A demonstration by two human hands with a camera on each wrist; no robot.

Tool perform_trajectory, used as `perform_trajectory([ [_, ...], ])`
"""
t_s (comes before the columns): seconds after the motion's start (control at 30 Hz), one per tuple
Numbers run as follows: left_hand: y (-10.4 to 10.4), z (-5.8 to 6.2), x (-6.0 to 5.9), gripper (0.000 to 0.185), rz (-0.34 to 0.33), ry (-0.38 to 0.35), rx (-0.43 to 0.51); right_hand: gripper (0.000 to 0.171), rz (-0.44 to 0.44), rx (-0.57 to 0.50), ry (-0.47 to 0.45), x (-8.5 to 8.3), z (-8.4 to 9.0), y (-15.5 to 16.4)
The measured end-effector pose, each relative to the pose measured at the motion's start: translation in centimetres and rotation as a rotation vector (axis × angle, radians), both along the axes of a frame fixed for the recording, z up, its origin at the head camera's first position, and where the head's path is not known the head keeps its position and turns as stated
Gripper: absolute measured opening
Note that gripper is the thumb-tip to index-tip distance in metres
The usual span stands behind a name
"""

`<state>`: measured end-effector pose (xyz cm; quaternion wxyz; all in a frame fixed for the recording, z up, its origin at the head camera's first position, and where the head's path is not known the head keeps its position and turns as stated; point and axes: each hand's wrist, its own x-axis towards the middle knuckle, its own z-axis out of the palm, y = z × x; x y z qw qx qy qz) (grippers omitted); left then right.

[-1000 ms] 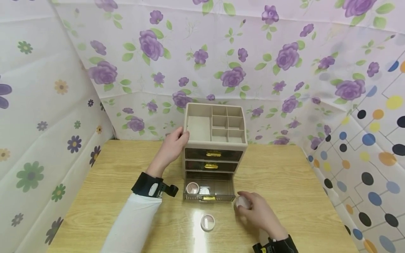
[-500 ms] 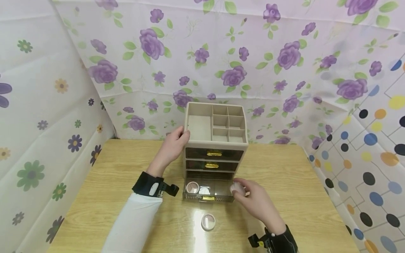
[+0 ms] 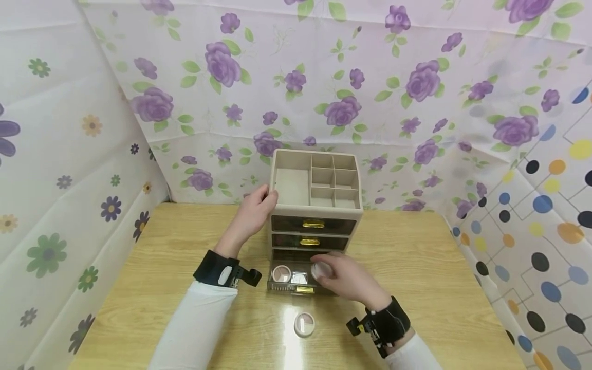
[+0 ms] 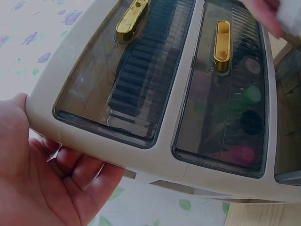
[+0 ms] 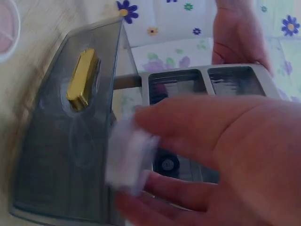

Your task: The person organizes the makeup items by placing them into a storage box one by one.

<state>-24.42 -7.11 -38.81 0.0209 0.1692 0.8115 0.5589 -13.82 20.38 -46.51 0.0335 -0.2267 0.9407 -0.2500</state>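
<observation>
A beige desktop organizer [image 3: 291,186] stands on the table, its lowest drawer [image 3: 282,288] pulled out. My left hand [image 3: 252,213] grips the organizer's upper left side; in the left wrist view its fingers curl behind the edge. Between thumb and fingers, my right hand [image 3: 349,277] pinches a round, pale makeup compact [image 3: 321,270], held over the right part of the open drawer. In the right wrist view this compact [image 5: 129,157] is blurred. Inside the drawer, to the left, lie a round powder compact [image 3: 281,274] and a small clear-cased item [image 3: 299,278].
Another round compact [image 3: 304,325] lies on the wooden table [image 3: 185,246] in front of the drawer. Two upper drawers with gold handles [image 3: 313,224] are closed. Flowered cloth [image 3: 296,103] hangs behind the organizer, with a dotted cloth [image 3: 536,257] to the right.
My right hand has carried the round compact leftward, from beside the drawer's front right corner to over the drawer. The left hand stays on the organizer.
</observation>
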Motion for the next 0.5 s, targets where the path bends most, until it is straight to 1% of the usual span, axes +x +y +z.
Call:
perform_trajectory([
  [0.1,-0.1,0.0,-0.1,0.035,-0.001,0.003,0.007,0.046,0.090,0.076,-0.020,-1.1,0.3,-0.4],
  [0.17,-0.2,0.0,-0.1,0.036,0.002,0.007,0.005,0.046,0.137,0.109,-0.061,-1.8,0.6,-0.7],
  [0.23,-0.3,0.0,-0.1,0.036,0.009,0.012,0.007,0.043,0.161,0.125,-0.116,-2.4,0.9,-1.2],
  [0.3,-0.4,-0.1,-0.1,0.037,0.010,0.019,0.004,0.040,0.162,0.133,-0.160,-2.9,1.1,-1.6],
  [0.37,-0.3,-0.1,-0.2,0.037,0.006,0.018,0.005,0.032,0.147,0.161,-0.171,-3.2,1.2,-2.0],
  [0.5,-0.1,-0.2,-0.1,0.036,-0.003,0.010,0.009,0.017,0.088,0.241,-0.174,-3.5,1.1,-2.5],
])
